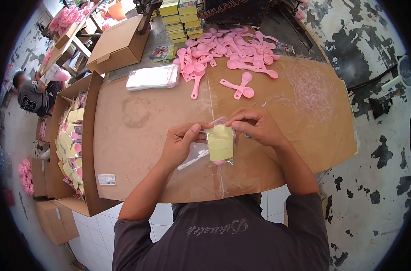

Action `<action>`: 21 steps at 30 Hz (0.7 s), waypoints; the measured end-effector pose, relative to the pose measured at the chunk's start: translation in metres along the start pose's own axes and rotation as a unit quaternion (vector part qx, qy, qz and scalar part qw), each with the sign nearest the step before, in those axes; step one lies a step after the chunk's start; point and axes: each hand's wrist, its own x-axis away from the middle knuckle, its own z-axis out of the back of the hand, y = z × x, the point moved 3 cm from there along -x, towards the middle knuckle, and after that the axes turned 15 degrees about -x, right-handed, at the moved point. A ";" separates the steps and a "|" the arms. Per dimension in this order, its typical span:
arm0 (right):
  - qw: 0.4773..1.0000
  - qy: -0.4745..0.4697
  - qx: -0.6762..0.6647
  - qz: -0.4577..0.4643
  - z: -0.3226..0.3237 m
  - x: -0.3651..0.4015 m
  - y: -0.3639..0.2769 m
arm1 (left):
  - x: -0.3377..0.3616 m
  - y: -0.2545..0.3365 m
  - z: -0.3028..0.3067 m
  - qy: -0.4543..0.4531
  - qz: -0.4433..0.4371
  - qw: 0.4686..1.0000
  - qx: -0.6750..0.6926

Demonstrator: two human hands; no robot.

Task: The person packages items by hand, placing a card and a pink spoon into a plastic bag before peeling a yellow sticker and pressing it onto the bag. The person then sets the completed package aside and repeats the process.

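My left hand (184,140) pinches the upper left edge of a small clear packet (220,143) with a pale yellow card in it. At its upper right corner, my right hand (254,125) has its fingers closed on the same packet. A bit of pink shows at the packet's lower end. Under and left of it lies a clear plastic bag (195,156) on the cardboard-covered table (142,153). Farther back, two pink spoons (242,86) lie crossed, in front of a heap of pink spoons (232,45). A stack of clear bags (153,77) lies back left.
An open carton (90,180) of filled packets stands at the left edge, with a closed box (117,45) behind. Card stacks (173,22) stand at the back. Thin plastic strips (311,88) lie at right. Another person (36,92) sits at far left.
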 end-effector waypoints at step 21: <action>0.997 -0.056 0.041 -0.044 -0.015 0.010 0.001 | -0.002 0.011 -0.005 0.023 0.012 0.996 -0.084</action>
